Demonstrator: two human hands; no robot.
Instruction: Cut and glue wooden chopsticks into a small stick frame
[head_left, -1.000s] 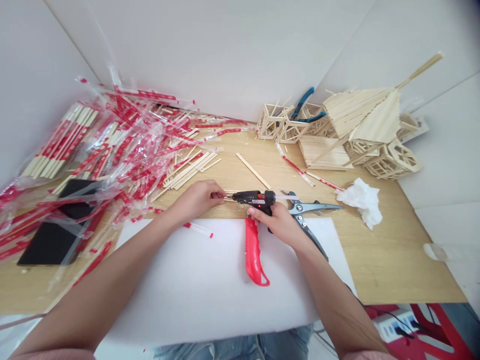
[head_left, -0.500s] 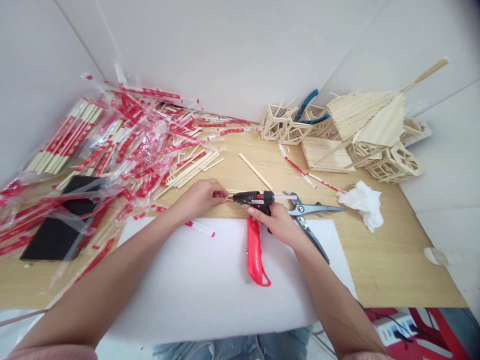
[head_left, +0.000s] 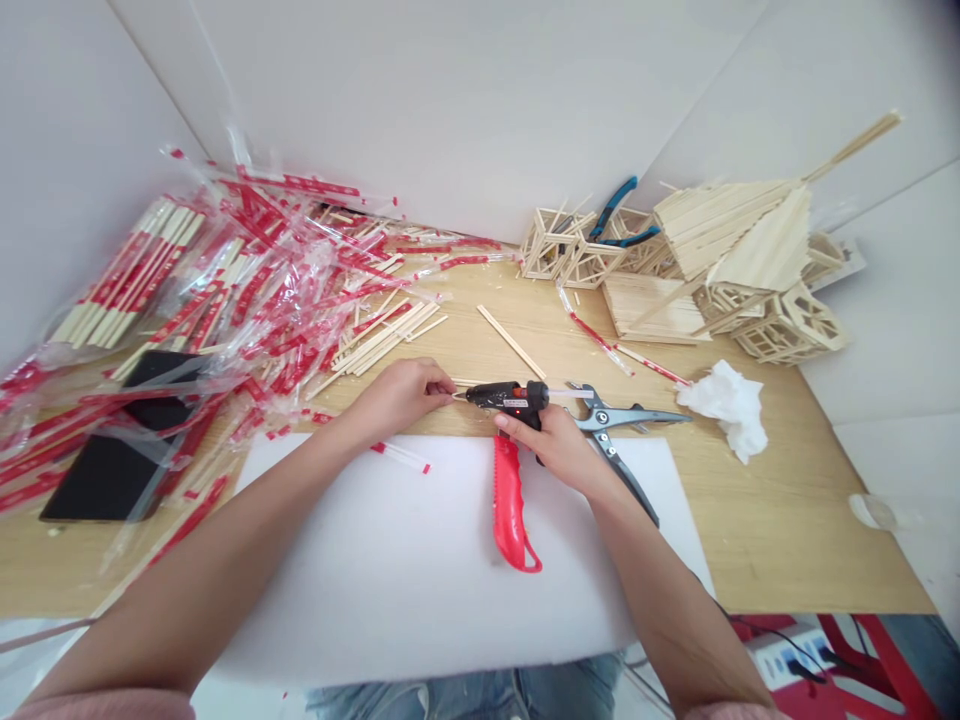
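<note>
Gluing seems to be in hand: our left hand (head_left: 397, 398) has its fingers pinched on a stick (head_left: 457, 391) at the nozzle of the glue gun (head_left: 506, 397), our right hand (head_left: 559, 445) has its fingers clamped round the gun's grip, and the next move calls for a steady stick.

Knife (head_left: 514, 505) before glue gun (head_left: 504, 397), pliers (head_left: 600, 412) right, chopsticks (head_left: 386, 338) left

Nothing can be read: any print on the glue gun (head_left: 504, 397) and red-striped wrappers (head_left: 247, 270) is too small.
</note>
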